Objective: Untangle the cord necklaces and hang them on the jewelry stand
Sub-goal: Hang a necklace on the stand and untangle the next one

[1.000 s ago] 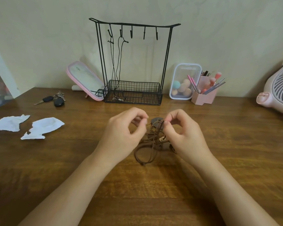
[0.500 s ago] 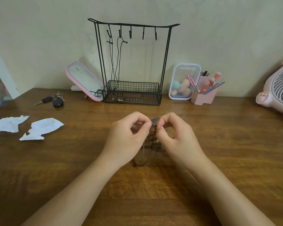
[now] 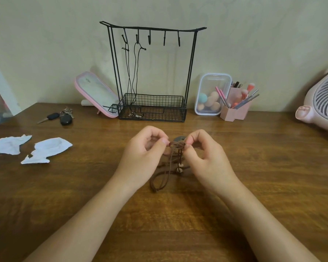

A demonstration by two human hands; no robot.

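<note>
Two bare hands over a wooden table [image 3: 273, 167], mid-untangling. Thumb and forefinger of left hand [image 3: 142, 157] pinching the brown cord tangle [image 3: 170, 165] at its topmost knot [image 3: 178, 144]. Same pinch by right hand [image 3: 208, 159] from the other side, close against the first.

Handling advice:
- Hold one side steady and tease with the other.
- Loosen the knot by feeding slack in, never by hauling on the ends.
- Lift just clear of the table to expose each loop's course.
- Leave the beaded strand till last to avoid snagging.

Materials, largest first:
- Table: dark-stained wood, broad grain, smooth, faintly glossy.
- Black wire jewelry stand [image 3: 155, 104]: thin rods, curved top bar, mesh basket base, against the wall well beyond the hands. Black cord necklaces [image 3: 133, 72] already on the two left hooks; three free hooks [image 3: 164, 39] to their right.
- Tangle: round brown cord, matte and limp, lower loops lying on the table between the wrists.
- Dark round disc [image 3: 179, 138] behind the knot: possibly a pendant, mostly hidden.
- Beads [image 3: 180, 165]: small, pale, threaded on one strand.
</note>
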